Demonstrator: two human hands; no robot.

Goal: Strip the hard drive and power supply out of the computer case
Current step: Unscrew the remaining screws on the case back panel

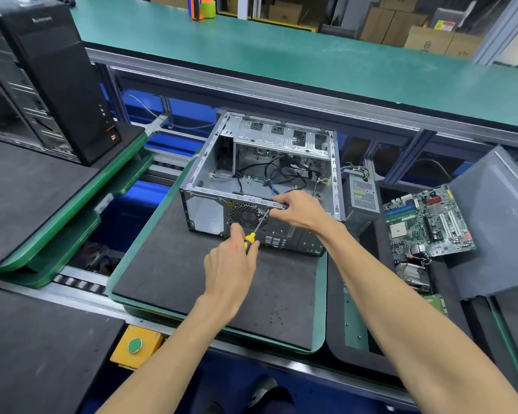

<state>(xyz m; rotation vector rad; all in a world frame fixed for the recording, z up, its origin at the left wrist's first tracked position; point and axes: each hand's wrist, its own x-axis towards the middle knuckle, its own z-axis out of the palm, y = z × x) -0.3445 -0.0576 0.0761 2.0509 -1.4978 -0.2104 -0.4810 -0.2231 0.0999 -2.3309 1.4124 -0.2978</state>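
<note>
Arms: both are bare up to the edge of the picture; no sleeve is visible.
Left hand [231, 264]: no glove, no ring, no watch on the wrist; a small reddish mark is on its back.
Right hand [301, 209]: no glove, and the wrist is bare too.
Shoe [262, 391]: grey toe, seen low between the arms.
Trousers: dark cloth beside the shoe.

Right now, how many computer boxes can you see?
2: the open metal computer case lying on the middle mat, and a black tower standing at the left. More may be hidden out of view.
</note>
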